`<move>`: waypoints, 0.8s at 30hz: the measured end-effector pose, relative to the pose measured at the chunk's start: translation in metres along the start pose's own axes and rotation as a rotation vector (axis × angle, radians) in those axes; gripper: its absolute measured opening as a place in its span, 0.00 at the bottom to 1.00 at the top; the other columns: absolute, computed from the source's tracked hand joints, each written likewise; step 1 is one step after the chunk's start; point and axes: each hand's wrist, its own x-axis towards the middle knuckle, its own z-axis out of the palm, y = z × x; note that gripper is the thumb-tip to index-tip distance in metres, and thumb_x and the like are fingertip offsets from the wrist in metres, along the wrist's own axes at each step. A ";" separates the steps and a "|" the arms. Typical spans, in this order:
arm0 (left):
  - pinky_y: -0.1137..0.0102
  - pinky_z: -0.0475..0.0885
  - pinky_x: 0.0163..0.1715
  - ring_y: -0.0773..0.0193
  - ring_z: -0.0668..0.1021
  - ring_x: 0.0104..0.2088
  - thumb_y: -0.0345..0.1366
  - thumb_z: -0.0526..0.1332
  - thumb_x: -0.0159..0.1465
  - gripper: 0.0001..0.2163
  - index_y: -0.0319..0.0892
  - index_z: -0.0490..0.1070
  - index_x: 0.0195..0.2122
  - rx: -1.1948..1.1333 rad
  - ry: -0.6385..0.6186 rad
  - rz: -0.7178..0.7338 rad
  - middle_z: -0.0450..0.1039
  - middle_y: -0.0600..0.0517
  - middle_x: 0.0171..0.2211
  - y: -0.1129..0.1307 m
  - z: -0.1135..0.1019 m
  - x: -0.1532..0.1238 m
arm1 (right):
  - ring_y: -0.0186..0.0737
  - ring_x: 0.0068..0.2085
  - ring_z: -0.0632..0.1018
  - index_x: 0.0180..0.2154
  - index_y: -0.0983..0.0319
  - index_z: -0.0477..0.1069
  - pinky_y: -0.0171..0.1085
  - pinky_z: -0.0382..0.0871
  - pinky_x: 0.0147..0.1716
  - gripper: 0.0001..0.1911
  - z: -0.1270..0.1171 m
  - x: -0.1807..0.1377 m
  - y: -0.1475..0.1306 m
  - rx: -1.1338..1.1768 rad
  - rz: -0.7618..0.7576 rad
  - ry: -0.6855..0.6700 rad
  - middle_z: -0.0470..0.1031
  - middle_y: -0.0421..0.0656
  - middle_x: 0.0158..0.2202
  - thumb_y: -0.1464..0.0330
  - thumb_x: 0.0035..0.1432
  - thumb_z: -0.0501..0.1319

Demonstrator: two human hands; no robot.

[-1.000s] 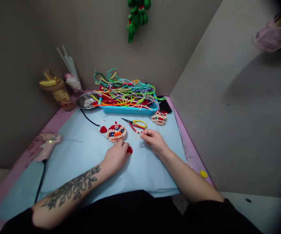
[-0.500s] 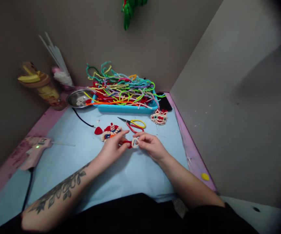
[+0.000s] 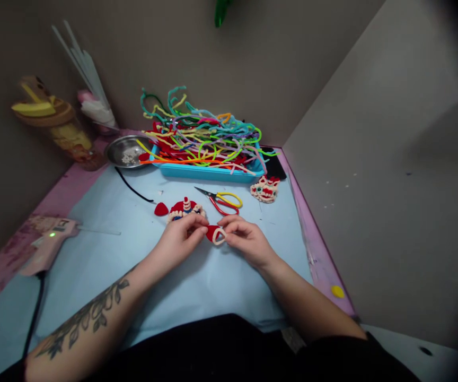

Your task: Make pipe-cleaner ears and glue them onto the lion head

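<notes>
My left hand [image 3: 186, 233] pinches a small red fuzzy piece [image 3: 210, 232] between thumb and fingers. Closed on a cream pipe-cleaner loop [image 3: 218, 237], my right hand [image 3: 248, 241] holds it against the red piece's right side. Just behind my left hand lies a red, cream and blue pipe-cleaner lion head [image 3: 185, 206], partly covered by the fingers. Left of it is another red piece [image 3: 161, 209], rounded and pointed at the top. Scissors [image 3: 223, 200] with one yellow and one red handle lie beyond my hands.
A blue tray [image 3: 213, 172] heaped with colourful pipe cleaners [image 3: 209, 138] stands at the back. Beside it are a metal bowl [image 3: 123, 154] and a smaller lion head [image 3: 265, 189]. A pink glue gun [image 3: 52, 244] lies left; a lidded cup [image 3: 60, 130] stands behind it.
The red piece now shows more of its face between my fingertips, and the cream loop has tilted and lies against it. The camera view has shifted slightly.
</notes>
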 end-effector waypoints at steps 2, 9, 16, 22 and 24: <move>0.68 0.71 0.33 0.63 0.76 0.31 0.37 0.59 0.58 0.08 0.39 0.74 0.34 0.019 -0.021 0.022 0.76 0.49 0.31 0.002 0.000 0.000 | 0.39 0.41 0.74 0.26 0.61 0.76 0.37 0.69 0.35 0.12 0.001 0.000 -0.003 -0.028 0.032 -0.043 0.74 0.46 0.43 0.59 0.47 0.70; 0.68 0.72 0.31 0.62 0.77 0.31 0.40 0.60 0.58 0.11 0.39 0.74 0.37 -0.161 -0.011 -0.056 0.77 0.48 0.31 -0.004 0.002 0.004 | 0.32 0.25 0.71 0.25 0.63 0.75 0.35 0.64 0.28 0.12 0.013 0.000 0.001 0.117 0.227 0.003 0.74 0.40 0.23 0.60 0.46 0.70; 0.66 0.75 0.33 0.55 0.80 0.39 0.39 0.66 0.55 0.21 0.39 0.72 0.50 -0.388 -0.129 -0.173 0.79 0.43 0.39 -0.007 0.005 0.002 | 0.32 0.24 0.71 0.25 0.63 0.75 0.33 0.63 0.27 0.12 0.012 0.003 0.001 0.208 0.218 0.100 0.76 0.40 0.24 0.61 0.43 0.71; 0.66 0.75 0.35 0.56 0.79 0.41 0.37 0.66 0.56 0.25 0.41 0.70 0.55 -0.398 -0.091 -0.166 0.78 0.43 0.45 -0.012 0.014 0.000 | 0.28 0.22 0.67 0.24 0.63 0.73 0.31 0.57 0.23 0.11 0.011 0.002 0.002 0.211 0.184 0.133 0.74 0.39 0.24 0.63 0.44 0.70; 0.65 0.75 0.36 0.57 0.79 0.41 0.38 0.65 0.56 0.25 0.41 0.70 0.56 -0.395 -0.094 -0.168 0.77 0.43 0.45 -0.011 0.015 0.000 | 0.29 0.22 0.67 0.24 0.63 0.73 0.31 0.57 0.23 0.11 0.010 0.002 0.000 0.212 0.181 0.131 0.74 0.39 0.24 0.63 0.44 0.70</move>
